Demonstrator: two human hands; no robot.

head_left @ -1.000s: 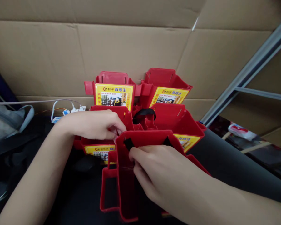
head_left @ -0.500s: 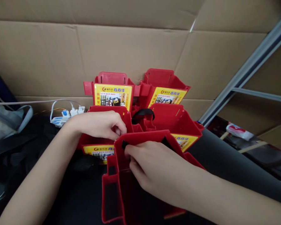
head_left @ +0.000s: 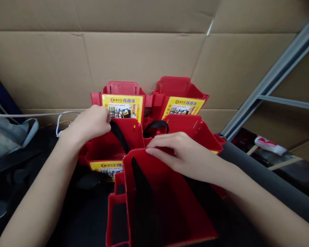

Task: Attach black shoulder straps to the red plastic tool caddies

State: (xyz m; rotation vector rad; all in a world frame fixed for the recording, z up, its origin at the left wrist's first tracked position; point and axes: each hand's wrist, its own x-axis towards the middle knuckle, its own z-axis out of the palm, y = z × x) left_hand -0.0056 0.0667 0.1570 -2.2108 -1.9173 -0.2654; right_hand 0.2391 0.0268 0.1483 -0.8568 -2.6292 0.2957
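Observation:
Nearest me stands a red plastic bin (head_left: 167,202) with a black strap (head_left: 140,192) running down inside it. My left hand (head_left: 89,125) is closed on the strap's far end, pulled taut up and to the left across a second red bin (head_left: 105,151). My right hand (head_left: 182,154) lies on the near bin's top edge, fingers stretched flat along the rim. More red bins (head_left: 181,92) with yellow printed labels stand behind; another black strap loop (head_left: 156,125) lies between them.
A wall of brown cardboard (head_left: 144,55) closes the back. A grey metal frame (head_left: 278,72) slants at the right. White chargers and cables (head_left: 59,121) and a grey bag (head_left: 7,133) lie at the left. The surface underneath is dark.
My left hand moved up and left, drawing the black strap out through the near bin's top edge. My right hand left the slot and now rests flat on the rim.

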